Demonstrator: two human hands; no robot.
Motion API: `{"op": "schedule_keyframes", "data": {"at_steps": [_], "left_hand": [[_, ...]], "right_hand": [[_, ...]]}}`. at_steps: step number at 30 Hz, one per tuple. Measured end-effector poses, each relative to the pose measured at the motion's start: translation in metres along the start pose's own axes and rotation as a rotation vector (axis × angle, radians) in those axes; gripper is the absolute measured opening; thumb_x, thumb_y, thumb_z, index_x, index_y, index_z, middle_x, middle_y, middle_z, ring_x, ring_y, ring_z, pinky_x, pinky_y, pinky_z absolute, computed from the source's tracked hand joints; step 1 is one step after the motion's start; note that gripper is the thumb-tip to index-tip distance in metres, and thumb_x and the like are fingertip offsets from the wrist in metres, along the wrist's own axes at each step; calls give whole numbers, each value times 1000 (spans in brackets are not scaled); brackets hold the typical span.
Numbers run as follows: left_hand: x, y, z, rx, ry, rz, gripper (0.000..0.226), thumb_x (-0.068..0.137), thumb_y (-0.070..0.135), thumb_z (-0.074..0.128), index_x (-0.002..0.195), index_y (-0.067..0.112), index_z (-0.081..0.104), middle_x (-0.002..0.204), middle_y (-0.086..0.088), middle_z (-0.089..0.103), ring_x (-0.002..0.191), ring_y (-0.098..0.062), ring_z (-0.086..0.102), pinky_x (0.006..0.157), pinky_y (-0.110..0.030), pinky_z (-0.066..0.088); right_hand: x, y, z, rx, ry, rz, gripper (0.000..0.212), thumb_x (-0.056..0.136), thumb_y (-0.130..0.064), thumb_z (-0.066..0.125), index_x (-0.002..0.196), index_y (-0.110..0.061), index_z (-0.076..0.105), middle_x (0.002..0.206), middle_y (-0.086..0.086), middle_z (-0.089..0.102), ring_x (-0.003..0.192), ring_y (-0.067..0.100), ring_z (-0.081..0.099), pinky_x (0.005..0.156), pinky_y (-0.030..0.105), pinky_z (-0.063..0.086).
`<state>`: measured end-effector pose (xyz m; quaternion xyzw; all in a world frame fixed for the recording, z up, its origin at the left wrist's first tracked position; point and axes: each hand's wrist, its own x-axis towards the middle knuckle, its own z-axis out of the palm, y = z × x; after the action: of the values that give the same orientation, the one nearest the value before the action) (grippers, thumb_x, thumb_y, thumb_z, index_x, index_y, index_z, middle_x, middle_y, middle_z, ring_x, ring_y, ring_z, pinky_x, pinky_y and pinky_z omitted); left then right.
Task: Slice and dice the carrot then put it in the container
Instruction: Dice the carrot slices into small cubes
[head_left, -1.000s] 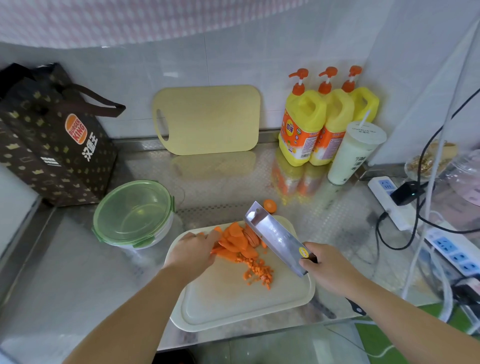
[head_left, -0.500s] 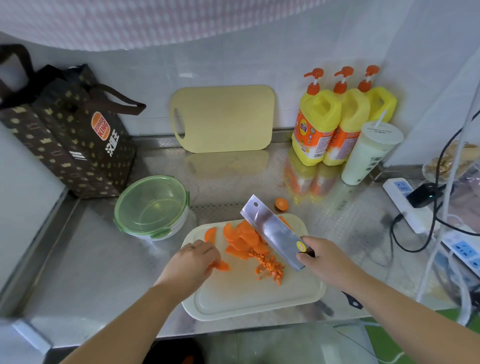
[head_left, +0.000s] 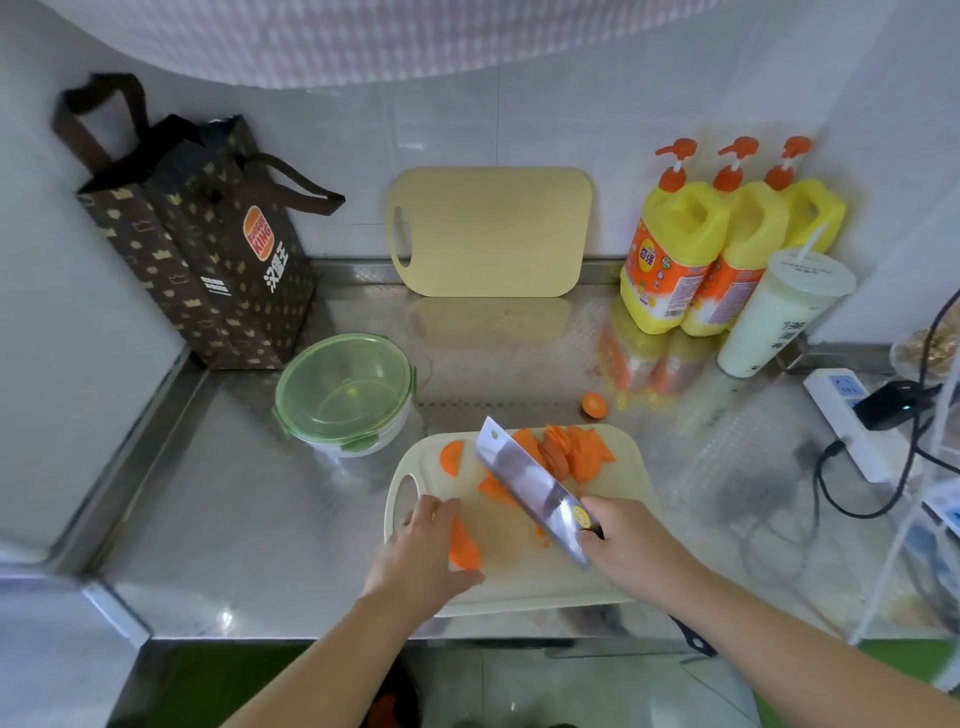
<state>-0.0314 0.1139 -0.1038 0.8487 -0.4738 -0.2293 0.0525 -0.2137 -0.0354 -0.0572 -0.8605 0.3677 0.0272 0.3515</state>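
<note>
Orange carrot slice (head_left: 464, 548) held by left hand (head_left: 423, 551); right hand (head_left: 631, 545) grips cleaver (head_left: 530, 488).

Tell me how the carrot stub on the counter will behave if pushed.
The stub looks round and short, so it may skid or roll on the shiny steel counter. It is probably stiff and light, easy to pinch. It seems to sit on a flat cut face.

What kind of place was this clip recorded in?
Probably a small home kitchen: a steel counter, a cutting board with carrot slices, a cleaver, and pump bottles of dish soap by the wall.
</note>
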Motion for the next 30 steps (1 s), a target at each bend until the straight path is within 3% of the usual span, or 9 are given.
{"op": "schedule_keyframes", "data": {"at_steps": [4,12,17,21,27,30], "left_hand": [[5,9,3,4,1,-1,55,87,45,60,134,22,42,135,2,33,123,-21,42,98,-35,44],[14,7,-1,-103,17,0,59,84,45,63,136,28,42,135,5,34,123,-18,42,95,-30,44],[56,1,-28,-151,151,-87,43,94,26,53,136,20,45,136,-3,40,114,-22,54,93,-34,46],[92,0,-35,-77,127,-117,38,95,18,49,133,17,47,134,-9,46,119,-26,51,97,-36,43],[109,3,-32,-66,80,-191,24,93,19,49,115,15,56,115,-13,56,102,-30,57,78,-35,45],[107,3,-36,-156,70,-180,15,91,20,52,104,16,57,100,-10,63,93,-28,60,75,-33,48]], "right_hand": [[-2,3,-5,-21,52,26,26,83,-3,47,64,-14,33,55,-2,34,53,16,28,50,31,20],[-4,5,-24,54,106,68,33,85,-3,47,62,-17,29,57,2,31,53,20,29,51,30,21],[-1,5,-28,57,125,63,32,85,-3,47,64,-15,25,59,2,29,54,17,23,53,31,19],[2,2,-30,54,125,67,33,85,-3,47,63,-15,25,56,1,30,51,15,22,52,30,19],[2,4,-30,85,108,90,30,84,-4,45,65,-15,25,58,3,30,51,17,26,52,29,19],[1,3,-31,90,98,97,29,83,-2,43,66,-15,24,58,3,27,50,15,20,50,29,16]]}}
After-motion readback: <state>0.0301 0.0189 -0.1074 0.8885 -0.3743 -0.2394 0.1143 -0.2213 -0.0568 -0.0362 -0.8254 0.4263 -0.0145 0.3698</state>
